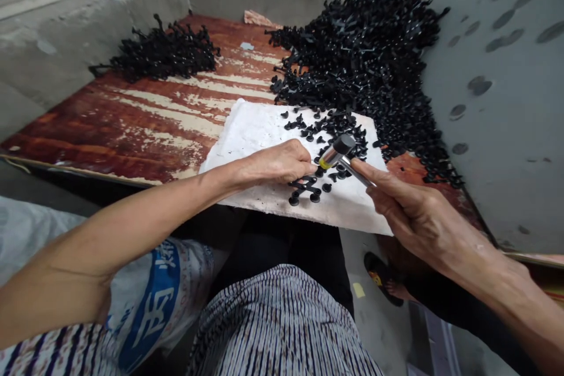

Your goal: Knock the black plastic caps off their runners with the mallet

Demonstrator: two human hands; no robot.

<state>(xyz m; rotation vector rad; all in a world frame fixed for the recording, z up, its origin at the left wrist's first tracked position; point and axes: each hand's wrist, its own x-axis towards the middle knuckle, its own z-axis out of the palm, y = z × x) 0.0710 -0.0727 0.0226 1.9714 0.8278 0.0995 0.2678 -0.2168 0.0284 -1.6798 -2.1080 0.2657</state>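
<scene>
My right hand (408, 205) grips the metal handle of a small hammer (338, 151), whose dark head hangs just above a white slab (253, 129). My left hand (282, 161) rests on the slab with its fingers curled down onto a branched black plastic piece (305, 188) beside the hammer head. Several small black parts (335, 126) lie scattered over the slab's far right corner.
A big heap of black plastic parts (365, 59) fills the back right of the worn red wooden board (132, 123). A smaller heap (165, 53) lies at the back left. Grey walls close in the sides. A printed sack (154, 299) sits by my knee.
</scene>
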